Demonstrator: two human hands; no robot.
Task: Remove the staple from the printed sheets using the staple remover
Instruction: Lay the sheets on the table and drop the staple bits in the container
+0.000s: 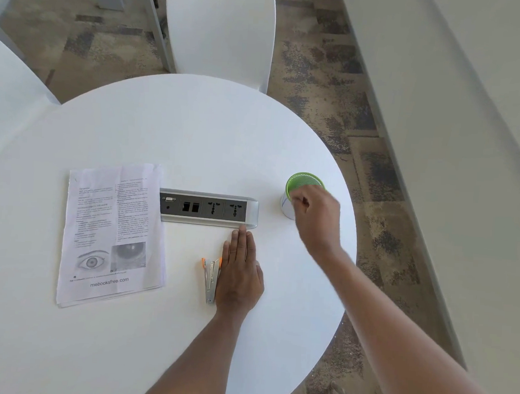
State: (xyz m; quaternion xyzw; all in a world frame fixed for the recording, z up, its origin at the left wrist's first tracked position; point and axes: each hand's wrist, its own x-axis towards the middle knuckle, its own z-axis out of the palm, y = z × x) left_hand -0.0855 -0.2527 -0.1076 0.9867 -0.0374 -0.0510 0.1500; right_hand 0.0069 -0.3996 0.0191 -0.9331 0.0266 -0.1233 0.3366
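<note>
The stapled printed sheets [111, 232] lie on the left of the round white table [196, 124], with an eye drawing near their bottom edge. No staple is discernible at this size. The staple remover [210, 281], metal with orange tips, lies on the table just right of the sheets. My left hand [239, 275] rests palm down and flat on the table, its edge touching the remover's right side. My right hand [316, 213], slightly blurred, is at the near rim of a green mesh cup [300, 181] with its fingers curled. I see nothing between them.
A grey socket box [208, 208] is set into the table's middle, its left end under the sheets' right edge. A white chair [221, 31] stands behind the table and another at the left [5, 86]. The table's right edge runs close past the cup.
</note>
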